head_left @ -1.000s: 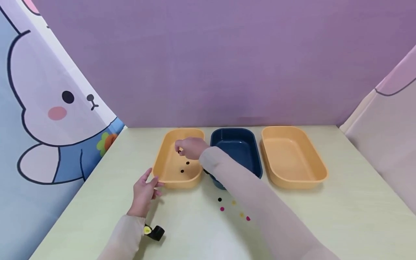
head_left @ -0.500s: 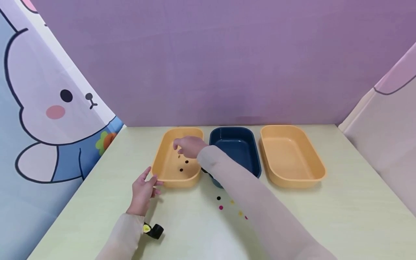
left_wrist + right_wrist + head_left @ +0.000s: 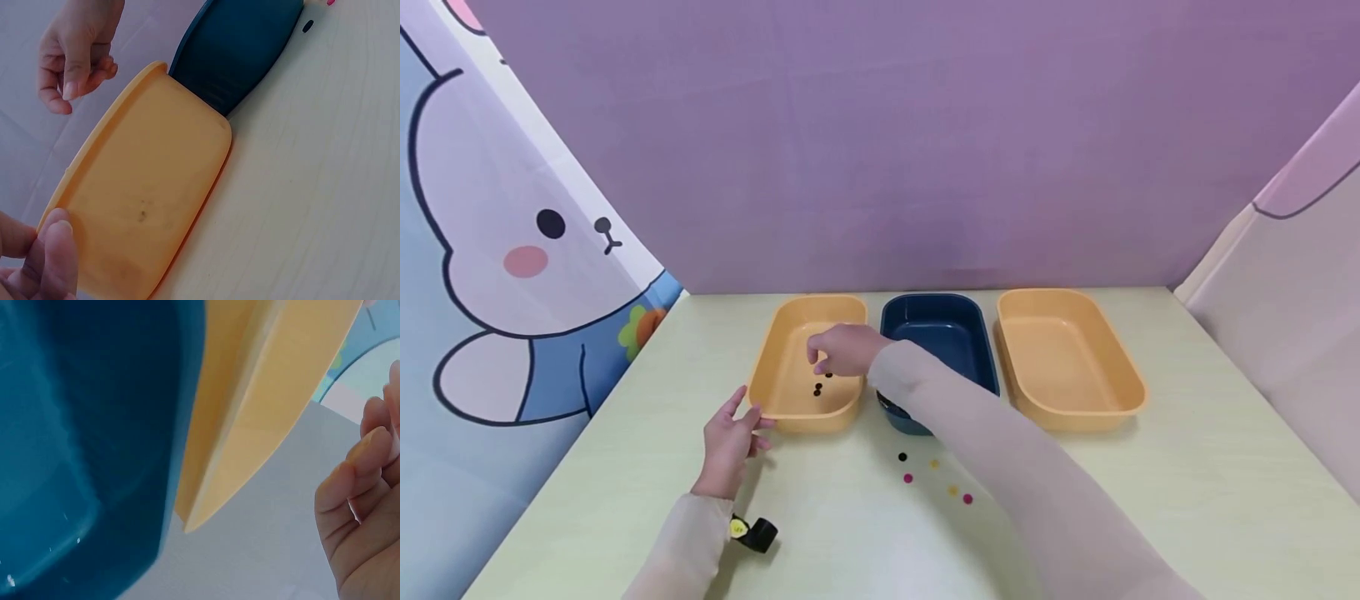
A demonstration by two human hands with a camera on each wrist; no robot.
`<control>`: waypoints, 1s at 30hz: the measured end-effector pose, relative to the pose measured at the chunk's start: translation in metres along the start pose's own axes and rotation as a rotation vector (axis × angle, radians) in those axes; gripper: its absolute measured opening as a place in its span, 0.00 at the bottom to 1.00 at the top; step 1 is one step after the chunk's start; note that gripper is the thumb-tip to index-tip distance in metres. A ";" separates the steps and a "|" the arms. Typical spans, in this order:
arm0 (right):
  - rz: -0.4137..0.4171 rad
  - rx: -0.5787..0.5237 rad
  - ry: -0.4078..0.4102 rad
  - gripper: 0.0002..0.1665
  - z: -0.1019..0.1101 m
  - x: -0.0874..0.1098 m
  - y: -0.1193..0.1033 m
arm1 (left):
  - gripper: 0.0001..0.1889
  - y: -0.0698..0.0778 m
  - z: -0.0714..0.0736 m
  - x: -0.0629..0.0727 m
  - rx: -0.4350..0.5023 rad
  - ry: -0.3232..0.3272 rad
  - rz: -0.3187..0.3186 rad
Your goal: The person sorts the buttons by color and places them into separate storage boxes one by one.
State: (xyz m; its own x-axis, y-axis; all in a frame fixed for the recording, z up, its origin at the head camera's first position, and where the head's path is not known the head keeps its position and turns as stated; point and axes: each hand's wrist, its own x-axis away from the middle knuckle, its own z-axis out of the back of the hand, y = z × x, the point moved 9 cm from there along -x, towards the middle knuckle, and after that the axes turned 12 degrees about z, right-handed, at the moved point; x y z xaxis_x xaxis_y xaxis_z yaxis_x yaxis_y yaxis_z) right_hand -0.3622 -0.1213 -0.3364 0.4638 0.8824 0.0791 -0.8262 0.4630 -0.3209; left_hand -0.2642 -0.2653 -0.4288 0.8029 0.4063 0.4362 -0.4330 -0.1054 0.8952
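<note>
My left hand (image 3: pixel 730 446) holds the near left corner of the left yellow tray (image 3: pixel 808 423). In the left wrist view its fingertips (image 3: pixel 59 240) lie at the rim of that tray (image 3: pixel 144 162). Above the tray's right half hovers my right hand (image 3: pixel 848 350), fingers loosely bent and pointing left. The right wrist view gives this hand (image 3: pixel 369 506) with nothing visible between its fingers. Several small black discs (image 3: pixel 817 389) lie on the tray's floor, partly below the right hand. Whether they are buttons or beads is too small to tell.
A dark blue tray (image 3: pixel 940 304) stands in the middle, partly behind the right sleeve, and another yellow tray (image 3: pixel 1075 417) at right. On the table in front lie a black disc (image 3: pixel 902 457), pink discs (image 3: pixel 907 478) and yellow discs (image 3: pixel 952 491). A purple cloth (image 3: pixel 880 150) rises behind.
A black disc near the right fingertips has dropped to the floor of the left yellow tray. The right hand has since shifted slightly right and down. My left hand stays at the tray corner.
</note>
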 end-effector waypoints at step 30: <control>0.117 -0.064 -0.010 0.16 -0.030 0.108 -0.002 | 0.31 0.000 0.003 0.001 -0.032 -0.020 0.010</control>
State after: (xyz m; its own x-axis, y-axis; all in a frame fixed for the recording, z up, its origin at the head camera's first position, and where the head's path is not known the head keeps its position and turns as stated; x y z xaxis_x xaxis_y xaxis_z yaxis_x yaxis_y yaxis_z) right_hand -0.3008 -0.0297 -0.3550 0.3620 0.9310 0.0468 -0.8522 0.3508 -0.3882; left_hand -0.2620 -0.2672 -0.4284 0.8063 0.3875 0.4470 -0.4535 -0.0801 0.8876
